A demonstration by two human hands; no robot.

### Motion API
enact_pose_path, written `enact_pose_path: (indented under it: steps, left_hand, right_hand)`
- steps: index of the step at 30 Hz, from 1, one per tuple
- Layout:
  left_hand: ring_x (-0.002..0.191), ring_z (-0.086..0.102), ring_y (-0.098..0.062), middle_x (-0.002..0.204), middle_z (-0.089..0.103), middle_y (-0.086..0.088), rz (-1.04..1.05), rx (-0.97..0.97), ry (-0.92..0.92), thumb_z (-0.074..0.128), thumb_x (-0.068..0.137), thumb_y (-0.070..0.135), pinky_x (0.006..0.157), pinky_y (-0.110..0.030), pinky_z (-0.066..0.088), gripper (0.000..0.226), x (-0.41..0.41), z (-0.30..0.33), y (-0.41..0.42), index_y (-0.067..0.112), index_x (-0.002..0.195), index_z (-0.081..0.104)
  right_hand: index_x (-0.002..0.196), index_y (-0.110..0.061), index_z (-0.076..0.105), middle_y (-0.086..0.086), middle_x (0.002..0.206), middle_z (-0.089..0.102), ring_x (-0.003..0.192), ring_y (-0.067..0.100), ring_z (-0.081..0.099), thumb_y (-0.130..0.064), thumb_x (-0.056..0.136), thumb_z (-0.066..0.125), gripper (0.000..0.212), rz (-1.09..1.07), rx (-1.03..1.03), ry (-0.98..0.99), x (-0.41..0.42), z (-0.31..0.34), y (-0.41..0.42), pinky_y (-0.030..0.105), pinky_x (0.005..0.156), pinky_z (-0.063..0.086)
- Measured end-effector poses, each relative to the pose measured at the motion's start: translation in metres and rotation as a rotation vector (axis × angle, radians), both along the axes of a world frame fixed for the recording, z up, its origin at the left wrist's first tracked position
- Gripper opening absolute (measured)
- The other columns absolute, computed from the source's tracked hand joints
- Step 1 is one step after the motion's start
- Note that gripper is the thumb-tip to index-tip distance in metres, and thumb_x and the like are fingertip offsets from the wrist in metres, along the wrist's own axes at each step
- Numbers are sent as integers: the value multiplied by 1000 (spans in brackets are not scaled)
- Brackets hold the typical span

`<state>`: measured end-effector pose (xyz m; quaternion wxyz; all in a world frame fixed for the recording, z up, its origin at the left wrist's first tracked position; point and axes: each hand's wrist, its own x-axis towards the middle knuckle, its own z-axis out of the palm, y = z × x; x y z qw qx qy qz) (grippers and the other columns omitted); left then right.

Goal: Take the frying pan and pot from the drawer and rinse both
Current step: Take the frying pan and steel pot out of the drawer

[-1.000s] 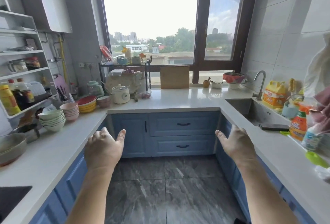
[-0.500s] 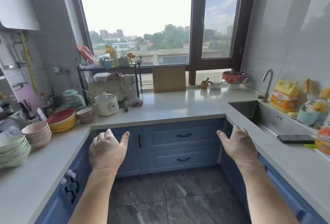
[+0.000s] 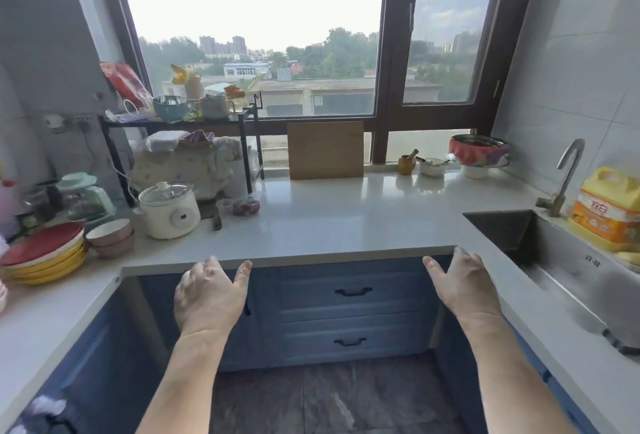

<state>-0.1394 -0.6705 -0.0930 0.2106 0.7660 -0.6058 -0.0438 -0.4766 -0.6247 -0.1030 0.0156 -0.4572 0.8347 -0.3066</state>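
Two blue drawers sit closed under the far counter, the upper drawer (image 3: pixel 353 286) above the lower drawer (image 3: pixel 349 336), each with a black handle. No frying pan or pot is visible; whatever the drawers hold is hidden. My left hand (image 3: pixel 207 295) is held out in front of the cabinet left of the drawers, fingers apart, holding nothing. My right hand (image 3: pixel 462 286) is raised at the drawers' right end near the counter corner, also open and holding nothing. The steel sink (image 3: pixel 554 260) with its tap (image 3: pixel 566 177) lies to the right.
A white counter (image 3: pixel 346 222) runs along three sides. On the left stand stacked plates (image 3: pixel 43 257), pink bowls (image 3: pixel 110 238), a white cooker (image 3: pixel 169 210) and a black rack (image 3: pixel 180 122). A wooden board (image 3: pixel 325 149) leans on the window. A yellow detergent jug (image 3: pixel 609 208) stands behind the sink.
The view has moved forward toward the far cabinets and window; the drawers now look larger and nearer. Both hands stay raised and open in front of me.
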Motion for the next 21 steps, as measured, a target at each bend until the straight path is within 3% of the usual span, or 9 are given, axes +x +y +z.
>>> enact_pose_path:
  steps: [3, 6, 17, 21]
  left_hand:
    - [127, 46, -30, 134, 54, -13, 21, 8, 21, 37, 97, 58, 105, -40, 35, 67, -25, -11, -47, 5, 136, 46]
    - [129, 45, -30, 138, 52, -14, 44, 21, 31, 37, 96, 59, 107, -41, 35, 71, -41, -32, -87, 4, 141, 42]
    - [133, 43, -30, 140, 51, -14, 34, 153, 40, 42, 96, 56, 109, -41, 33, 71, -74, -125, -228, 4, 144, 40]
    - [131, 44, -30, 139, 52, -14, 14, 197, 39, 39, 95, 58, 109, -43, 36, 71, -81, -161, -282, 4, 141, 42]
  right_hand:
    - [110, 1, 52, 20, 113, 56, 99, 34, 56, -44, 94, 55, 48, 25, 27, -3, -25, -12, -56, 36, 72, 43]
    - [107, 1, 52, 19, 113, 54, 96, 34, 55, -44, 95, 54, 46, 39, 66, -5, -43, -34, -105, 33, 68, 38]
    - [122, -1, 48, 16, 124, 52, 109, 33, 54, -46, 96, 50, 52, 62, 224, -62, -55, -135, -247, 37, 74, 43]
    - [135, -2, 43, 15, 132, 50, 119, 31, 51, -46, 96, 49, 59, 39, 287, -108, -51, -181, -290, 39, 86, 46]
